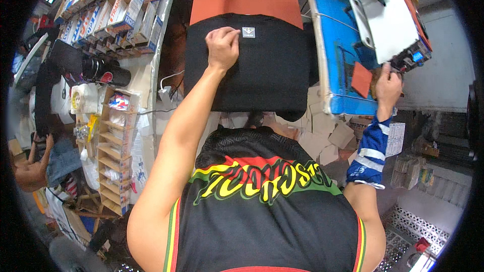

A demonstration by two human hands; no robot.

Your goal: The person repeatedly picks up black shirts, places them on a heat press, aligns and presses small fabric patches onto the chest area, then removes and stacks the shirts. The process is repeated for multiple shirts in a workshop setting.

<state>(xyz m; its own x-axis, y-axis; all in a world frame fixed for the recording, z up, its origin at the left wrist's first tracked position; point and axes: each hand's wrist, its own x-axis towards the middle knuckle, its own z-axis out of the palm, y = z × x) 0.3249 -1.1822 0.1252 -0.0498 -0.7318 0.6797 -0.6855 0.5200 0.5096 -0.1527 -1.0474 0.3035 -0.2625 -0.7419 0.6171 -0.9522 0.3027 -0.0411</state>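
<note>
A black garment lies spread over an orange-red pad in front of me. Near its top edge sits a small grey square label with white print. My left hand is closed in a pinch at the label's left edge, its wrist over the cloth. To the right, my right hand curls at the near end of a machine beside a blue board. What its fingers hold is hidden. An orange-red square piece is just left of that hand.
Several open cardboard boxes crowd the left table, with a narrow compartment tray nearer me. A white cable runs between that table and the garment. Cardboard pieces are piled below the blue board. At far left, another person's arm shows.
</note>
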